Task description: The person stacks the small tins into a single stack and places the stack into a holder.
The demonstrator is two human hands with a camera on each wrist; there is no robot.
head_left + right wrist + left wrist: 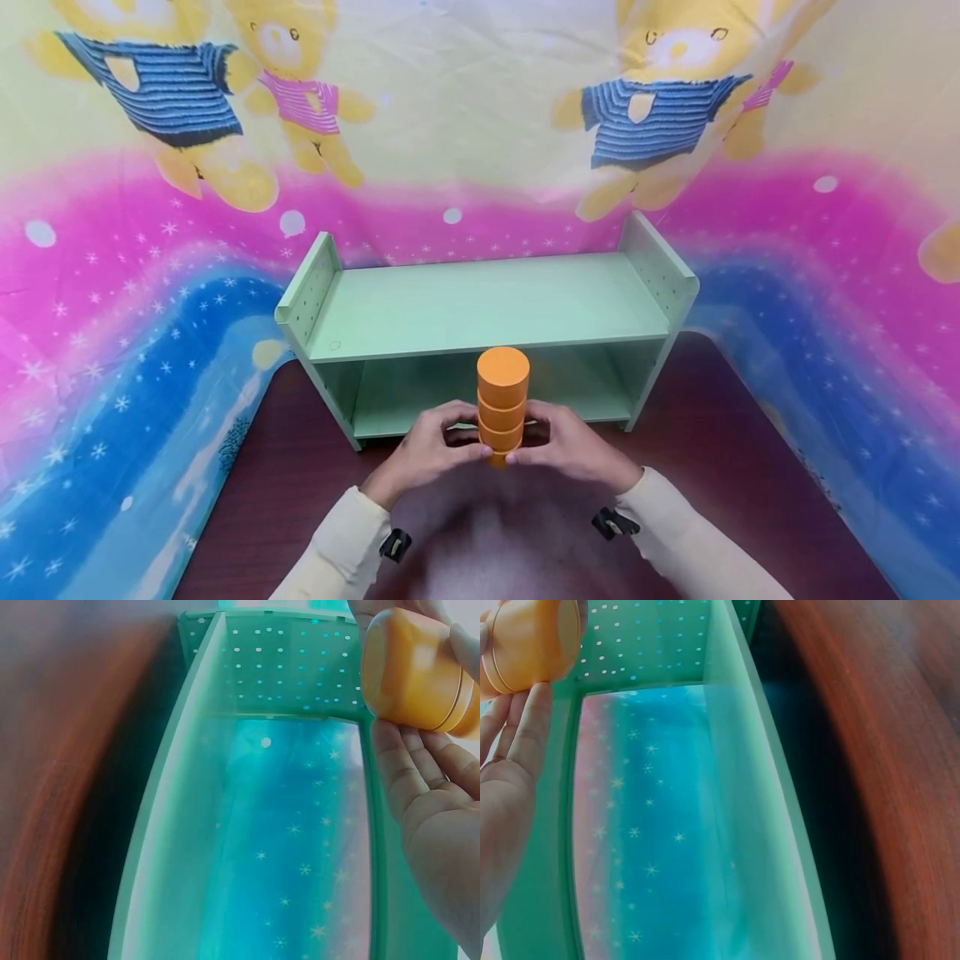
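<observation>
Both hands hold a stack of several orange round containers (501, 398), upright in the head view, in front of the lower opening of a pale green shelf (480, 304). My left hand (429, 448) grips the stack from the left, thumb on the near side and fingers round the far side. My right hand (573, 444) grips it from the right in the same way, the two thumbs close together low on the stack. In the left wrist view, fingers lie against an orange container (536, 641). The right wrist view shows the smooth orange container (412, 671) between fingers and thumb.
The shelf has raised side panels (660, 267) with peg holes and a lower board (420, 408). It stands on a dark red-brown table (720, 467). Behind and beside it hangs a cloth (465, 125) printed with bears and snowflakes.
</observation>
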